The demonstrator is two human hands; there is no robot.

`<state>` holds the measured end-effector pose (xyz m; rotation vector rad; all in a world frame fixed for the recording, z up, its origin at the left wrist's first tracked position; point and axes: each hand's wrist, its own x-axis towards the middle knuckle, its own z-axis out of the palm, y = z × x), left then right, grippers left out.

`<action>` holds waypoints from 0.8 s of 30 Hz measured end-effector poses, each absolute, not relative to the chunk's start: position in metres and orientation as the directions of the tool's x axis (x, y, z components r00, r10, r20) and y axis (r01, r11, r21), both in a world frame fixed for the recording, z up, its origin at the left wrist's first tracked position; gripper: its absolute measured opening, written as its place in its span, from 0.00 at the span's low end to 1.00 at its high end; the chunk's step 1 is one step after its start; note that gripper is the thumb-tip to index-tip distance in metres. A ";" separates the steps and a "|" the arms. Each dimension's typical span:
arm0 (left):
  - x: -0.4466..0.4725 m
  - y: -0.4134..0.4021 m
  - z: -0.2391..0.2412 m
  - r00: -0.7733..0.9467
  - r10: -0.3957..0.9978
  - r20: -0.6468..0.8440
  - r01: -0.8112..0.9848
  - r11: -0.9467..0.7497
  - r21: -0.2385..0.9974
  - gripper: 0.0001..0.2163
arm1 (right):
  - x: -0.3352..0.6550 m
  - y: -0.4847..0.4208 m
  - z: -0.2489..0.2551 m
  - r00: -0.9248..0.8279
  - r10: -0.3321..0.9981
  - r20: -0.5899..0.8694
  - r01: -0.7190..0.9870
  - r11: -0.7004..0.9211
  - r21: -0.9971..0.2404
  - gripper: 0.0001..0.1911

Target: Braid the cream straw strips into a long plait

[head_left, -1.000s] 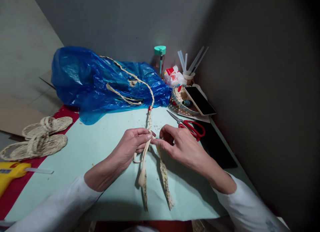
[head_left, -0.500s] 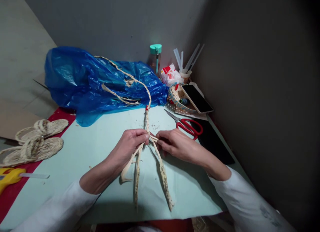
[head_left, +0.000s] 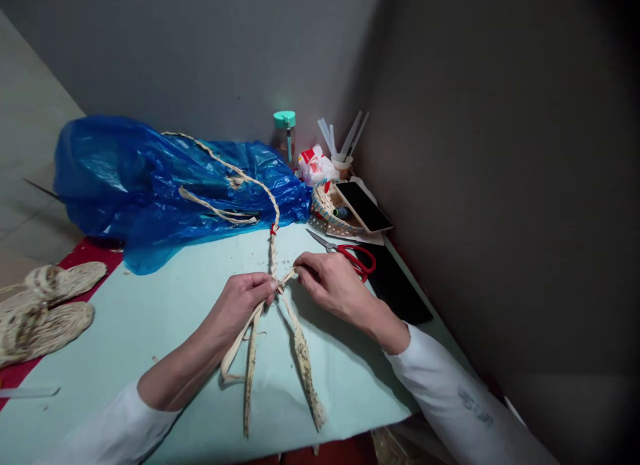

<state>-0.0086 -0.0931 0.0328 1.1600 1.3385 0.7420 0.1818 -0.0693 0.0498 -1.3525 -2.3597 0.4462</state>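
A pale plant-fibre braid [head_left: 273, 255] runs down from the blue bag to my hands, with a red clip or tie partway along it. My left hand [head_left: 249, 293] pinches the braid's lower end between thumb and fingers. Pinched in my right hand [head_left: 325, 281] is one short fibre strand [head_left: 289, 275], pulled out to the right and up from the braid. Loose strands hang below: a folded strip and a thin one [head_left: 251, 375] under my left hand, and a thicker, speckled strand [head_left: 303, 358] to the right of them.
A blue plastic bag [head_left: 130, 191] lies at the back with a loose fibre strip on it. Red-handled scissors [head_left: 356, 258] lie beyond my right hand, near a small basket [head_left: 325, 205] and a phone [head_left: 364, 207]. Woven sandals [head_left: 55, 325] are at the left. A jar [head_left: 285, 138] stands behind.
My right hand has lifted its strand up and away from the braid, while my left hand keeps its pinch. The whole view has shifted, so things appear further left.
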 end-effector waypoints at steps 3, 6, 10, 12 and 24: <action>-0.009 -0.094 0.033 0.147 0.915 -0.376 0.153 0.354 0.923 0.15 | 0.200 -0.064 0.054 -0.307 0.934 0.182 0.891 0.349 -0.291 0.14; -0.010 -0.094 0.032 0.160 0.907 -0.388 0.066 0.383 0.922 0.14 | 0.216 -0.062 0.050 -0.208 0.967 0.148 0.977 0.214 -0.026 0.13; -0.011 -0.093 0.030 0.182 0.901 -0.395 -0.055 0.410 0.910 0.13 | 0.222 -0.062 0.036 -0.210 0.972 0.105 0.977 0.205 0.062 0.09; -0.012 -0.093 0.029 0.183 0.903 -0.389 -0.116 0.413 0.904 0.12 | 0.220 -0.062 0.035 -0.212 0.970 0.122 0.973 0.220 -0.063 0.09; -0.006 -0.092 0.036 0.227 0.900 -0.373 -0.583 0.432 0.688 0.04 | 0.207 -0.083 0.066 -0.449 0.887 0.104 0.550 0.366 -0.750 0.23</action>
